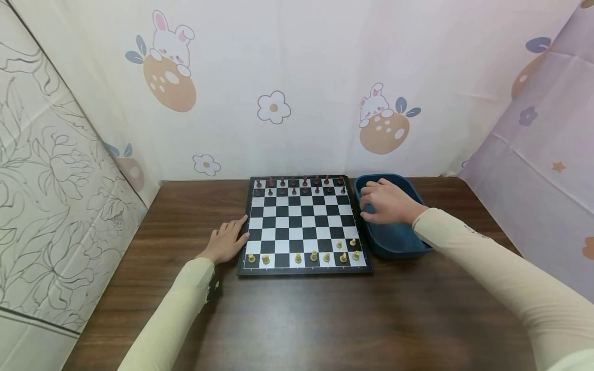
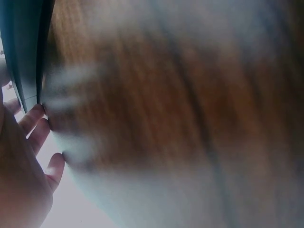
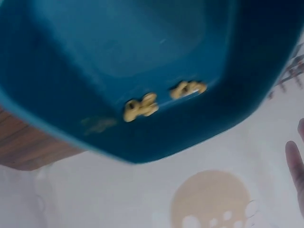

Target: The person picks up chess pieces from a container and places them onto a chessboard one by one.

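Note:
A black-and-white chessboard (image 1: 295, 210) lies on the table. Dark red chess pieces (image 1: 293, 182) fill its two far rows. Several pale yellow chess pieces (image 1: 314, 255) line the near row, with a gap left of the middle, and two yellow pawns (image 1: 352, 242) stand in front of them at the right. My left hand (image 1: 225, 241) rests on the table with its fingers at the board's left edge. My right hand (image 1: 385, 201) is over the blue bin (image 1: 399, 241), its fingers loosely bent. Down in the bin lie yellow pieces (image 3: 140, 107) in a corner, apart from the fingertips (image 3: 293, 154).
The brown wooden table (image 1: 315, 319) runs up to a curtain (image 1: 315, 139) printed with rabbits and flowers. The bin stands against the board's right side. A panel with line-drawn flowers (image 1: 60, 165) closes off the left.

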`<state>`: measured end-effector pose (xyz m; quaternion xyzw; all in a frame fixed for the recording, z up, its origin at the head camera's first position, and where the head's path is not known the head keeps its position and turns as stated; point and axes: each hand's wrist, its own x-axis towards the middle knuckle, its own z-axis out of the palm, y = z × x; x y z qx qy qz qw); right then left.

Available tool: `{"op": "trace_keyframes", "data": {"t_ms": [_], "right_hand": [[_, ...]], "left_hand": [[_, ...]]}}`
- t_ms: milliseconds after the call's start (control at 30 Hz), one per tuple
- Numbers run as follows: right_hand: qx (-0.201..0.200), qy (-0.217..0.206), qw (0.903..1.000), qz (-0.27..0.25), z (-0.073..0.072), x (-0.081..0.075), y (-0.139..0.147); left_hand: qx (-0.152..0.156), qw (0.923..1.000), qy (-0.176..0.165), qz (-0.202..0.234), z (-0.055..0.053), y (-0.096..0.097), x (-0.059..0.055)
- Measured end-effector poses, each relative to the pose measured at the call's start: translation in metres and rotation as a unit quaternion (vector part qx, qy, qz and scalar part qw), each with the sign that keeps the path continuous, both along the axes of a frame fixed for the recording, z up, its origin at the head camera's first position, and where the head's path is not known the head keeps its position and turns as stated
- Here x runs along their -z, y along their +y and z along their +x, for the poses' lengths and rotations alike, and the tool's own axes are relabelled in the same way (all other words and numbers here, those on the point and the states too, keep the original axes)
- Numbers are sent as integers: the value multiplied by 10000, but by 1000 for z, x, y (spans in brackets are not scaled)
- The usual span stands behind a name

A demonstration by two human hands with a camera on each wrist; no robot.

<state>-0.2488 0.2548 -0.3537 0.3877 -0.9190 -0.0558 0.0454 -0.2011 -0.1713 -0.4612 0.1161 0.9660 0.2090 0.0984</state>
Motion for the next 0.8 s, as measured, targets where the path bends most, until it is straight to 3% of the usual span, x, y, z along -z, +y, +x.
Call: {"op": "trace_keyframes", "data": {"t_ms": [467,667,800], "right_hand": [[824,-91,9965,80,-33,8,57],[1231,-295,9916,253,-44,16,70],[1288,-316,9905,373,-49,20,76]], "left_hand": [[-30,10000,-17,31,0,-1,2],[-40,10000,-59,54,0,-1,1],[-62,9999,-77,63,0,0,0]]}}
